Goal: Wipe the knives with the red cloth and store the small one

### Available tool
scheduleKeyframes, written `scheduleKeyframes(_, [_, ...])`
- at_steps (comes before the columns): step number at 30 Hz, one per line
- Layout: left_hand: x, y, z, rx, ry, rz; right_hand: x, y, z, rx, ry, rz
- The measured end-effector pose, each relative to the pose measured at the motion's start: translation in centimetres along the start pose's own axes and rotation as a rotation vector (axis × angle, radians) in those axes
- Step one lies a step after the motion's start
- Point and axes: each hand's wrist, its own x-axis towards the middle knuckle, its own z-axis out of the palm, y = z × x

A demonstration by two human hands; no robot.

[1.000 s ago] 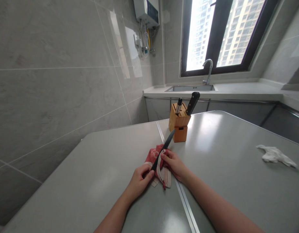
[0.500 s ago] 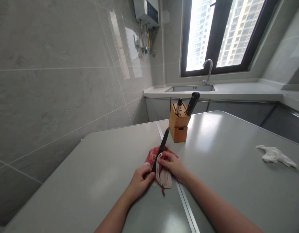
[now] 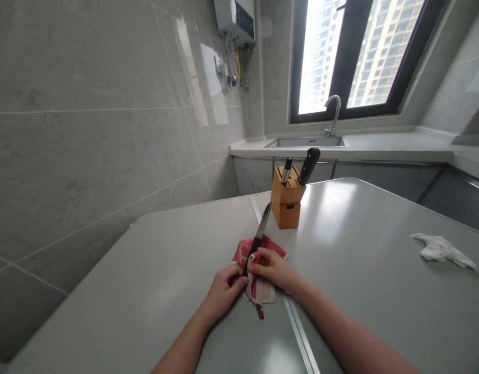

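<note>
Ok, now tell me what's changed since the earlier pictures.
The right hand, pinching the red-and-white cloth, has slid down the knife toward the left hand. The knife's tip has swung leftward. Nothing was newly grasped or released. The left hand's hold at the handle end, the knife block and the crumpled white cloth or tissue stayed put.

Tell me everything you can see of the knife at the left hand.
The knife has a black handle and a narrow, pointed grey blade that looks like metal. It slants away from the person, its tip toward the wooden block; whether they touch is unclear. The left hand grips the handle's end, while the right hand holds a fold of red-and-white cloth at the handle. More cloth lies below.
</note>
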Motion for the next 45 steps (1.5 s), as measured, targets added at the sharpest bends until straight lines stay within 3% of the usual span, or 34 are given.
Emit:
scheduleKeyframes(8, [0.1, 0.3, -0.1, 0.013, -0.009, 0.011, 0.4, 0.8, 0.0, 0.195, 0.175, 0.095])
scheduleKeyframes(18, [0.1, 0.5, 0.1, 0.05, -0.001, 0.004, 0.7, 0.7, -0.2, 0.434, 0.218, 0.054])
scheduleKeyframes(45, [0.0, 0.5, -0.1, 0.016, -0.008, 0.038, 0.0, -0.1, 0.0, 0.274, 0.112, 0.031])
